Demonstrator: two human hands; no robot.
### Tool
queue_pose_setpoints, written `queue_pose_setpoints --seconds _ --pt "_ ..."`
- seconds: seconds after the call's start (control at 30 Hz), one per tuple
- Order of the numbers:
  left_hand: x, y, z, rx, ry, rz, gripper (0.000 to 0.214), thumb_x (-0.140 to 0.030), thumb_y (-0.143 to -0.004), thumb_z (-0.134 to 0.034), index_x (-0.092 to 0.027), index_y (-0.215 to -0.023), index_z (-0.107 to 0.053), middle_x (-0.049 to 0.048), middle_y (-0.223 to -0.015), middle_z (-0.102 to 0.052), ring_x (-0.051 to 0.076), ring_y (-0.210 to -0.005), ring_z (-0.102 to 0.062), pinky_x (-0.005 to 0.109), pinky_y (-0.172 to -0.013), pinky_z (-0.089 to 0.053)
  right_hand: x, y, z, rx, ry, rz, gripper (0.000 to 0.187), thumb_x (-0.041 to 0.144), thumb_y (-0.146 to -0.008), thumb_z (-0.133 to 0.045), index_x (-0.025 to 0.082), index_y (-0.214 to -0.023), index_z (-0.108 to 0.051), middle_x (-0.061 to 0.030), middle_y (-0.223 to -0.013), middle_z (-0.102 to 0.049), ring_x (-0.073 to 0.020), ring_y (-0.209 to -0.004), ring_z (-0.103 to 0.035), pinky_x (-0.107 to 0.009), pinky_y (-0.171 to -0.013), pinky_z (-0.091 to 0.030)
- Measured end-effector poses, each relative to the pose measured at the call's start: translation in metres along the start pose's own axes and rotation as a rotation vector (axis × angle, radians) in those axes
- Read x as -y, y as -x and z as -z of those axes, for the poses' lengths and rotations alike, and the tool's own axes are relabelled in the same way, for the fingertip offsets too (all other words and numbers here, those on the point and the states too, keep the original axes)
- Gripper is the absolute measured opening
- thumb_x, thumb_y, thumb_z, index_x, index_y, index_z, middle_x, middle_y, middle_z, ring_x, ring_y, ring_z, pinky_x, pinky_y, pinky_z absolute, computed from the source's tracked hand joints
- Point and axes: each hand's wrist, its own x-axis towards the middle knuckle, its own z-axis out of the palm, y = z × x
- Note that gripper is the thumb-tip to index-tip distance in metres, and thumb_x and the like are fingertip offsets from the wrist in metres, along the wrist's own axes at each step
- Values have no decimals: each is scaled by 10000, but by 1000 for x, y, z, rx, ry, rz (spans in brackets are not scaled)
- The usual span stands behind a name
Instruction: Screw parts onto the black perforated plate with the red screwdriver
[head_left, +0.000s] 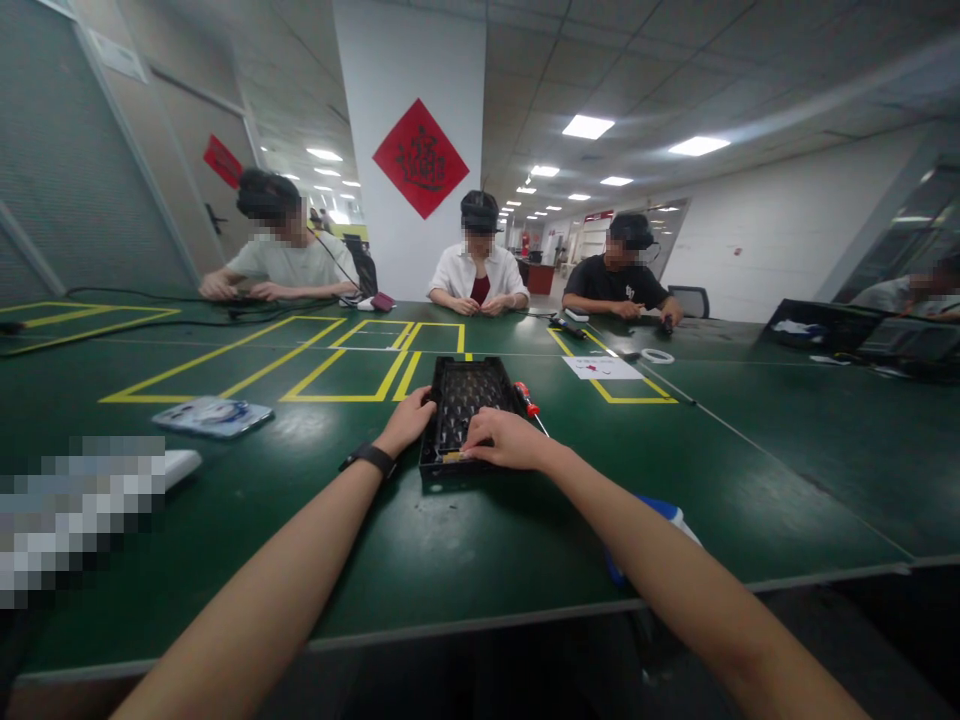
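A black plastic tray-like case [429, 455] lies on the green table in front of me, with rows of small pointed shapes inside. My left hand [407, 420] grips its left edge, the thumb over the rim. Inside the near end of the case, my right hand [499, 438] is closed in a pinch, and whatever sits between its fingertips is too small to name. A small yellowish piece [453, 457] shows just left of those fingertips. Behind my right hand lies a screwdriver [527, 400] with a red handle, partly hidden.
A flat printed packet [213, 416] lies to the left, near a blurred-out white object [180, 465]. A blue and white item [667, 512] is partly under my right forearm. Beyond are a paper sheet [602, 368], a white ring [657, 356] and several seated people.
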Motion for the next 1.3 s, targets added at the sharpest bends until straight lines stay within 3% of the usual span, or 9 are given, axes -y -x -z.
queue_pose_setpoints --seconds 0.33,0.8,1.3 --pt "1 4 -1 -20 -27 10 450 -199 -727 -438 -116 -1161 -523 92 -1186 -567 206 -1091 -513 323 -975 -364 4 -1 1 23 -117 -62 195 289 -781 -582 177 -887 -701 -43 -817 -689 -125 -727 -546 -232 -693 -375" --pt "2 5 0 -16 -27 -4 467 -210 -739 -427 -115 -1190 -504 95 -1224 -543 205 -1120 -496 330 -993 -351 3 -1 0 -59 -194 -87 173 299 -735 -633 175 -836 -699 -33 -781 -664 -114 -729 -531 -225 -688 -368" --pt "-1 7 2 12 -70 -17 513 -211 -732 -413 -112 -1231 -478 94 -1274 -504 211 -1177 -448 337 -1021 -317 4 0 1 -12 -243 -137 196 307 -748 -613 157 -838 -701 -33 -746 -655 -102 -679 -528 -207 -646 -379"
